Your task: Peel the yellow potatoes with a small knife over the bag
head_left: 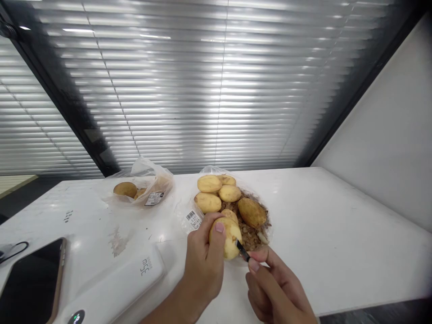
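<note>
Left hand closed around a partly peeled potato. Right hand pinching a small dark blade, tip against the potato's side.

We find the marking "35W" in grey on the white power bank, turned sideways to us, with a row of smaller characters beside it, too fine for us to read. Its round display shows green lit characters, cut by the frame edge. We note a printed white label on the left plastic bag and a barcode label on the right plastic bag; both seem to carry digits, which we cannot confirm.
</note>
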`<state>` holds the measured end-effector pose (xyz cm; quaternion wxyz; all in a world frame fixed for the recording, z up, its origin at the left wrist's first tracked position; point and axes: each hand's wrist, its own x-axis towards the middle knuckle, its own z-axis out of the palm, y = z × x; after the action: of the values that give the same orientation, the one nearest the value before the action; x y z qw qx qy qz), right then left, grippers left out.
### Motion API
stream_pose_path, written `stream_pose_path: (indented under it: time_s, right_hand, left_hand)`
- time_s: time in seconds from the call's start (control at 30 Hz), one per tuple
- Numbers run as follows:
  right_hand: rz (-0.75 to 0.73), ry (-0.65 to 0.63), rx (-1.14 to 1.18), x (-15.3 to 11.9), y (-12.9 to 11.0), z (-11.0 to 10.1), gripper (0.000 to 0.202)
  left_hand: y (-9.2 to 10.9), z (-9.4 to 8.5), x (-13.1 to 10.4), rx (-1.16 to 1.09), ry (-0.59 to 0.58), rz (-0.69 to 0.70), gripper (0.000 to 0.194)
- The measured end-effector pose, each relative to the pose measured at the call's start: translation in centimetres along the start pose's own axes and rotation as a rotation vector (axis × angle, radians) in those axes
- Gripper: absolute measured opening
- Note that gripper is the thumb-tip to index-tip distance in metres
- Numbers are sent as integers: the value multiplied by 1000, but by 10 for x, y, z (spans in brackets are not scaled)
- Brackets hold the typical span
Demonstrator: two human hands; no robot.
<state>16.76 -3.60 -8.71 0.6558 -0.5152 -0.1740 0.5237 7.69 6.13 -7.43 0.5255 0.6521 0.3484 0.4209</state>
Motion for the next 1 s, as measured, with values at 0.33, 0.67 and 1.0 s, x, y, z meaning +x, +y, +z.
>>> stream_pose_path:
  time_s: [0.33,0.67,1.0]
  right_hand:
    - [-29,-74,-89,8,-5,-8,48]
    - [4,-36,-130,1,-28,3,50]
    - [55,0,31,8,3,12,61]
  left_hand:
    - [0,0,3,-150,-80,-108,34]
    - [-2,2,3,-182,-114,-162,38]
    - [-1,4,3,-72,-25,-138,39]
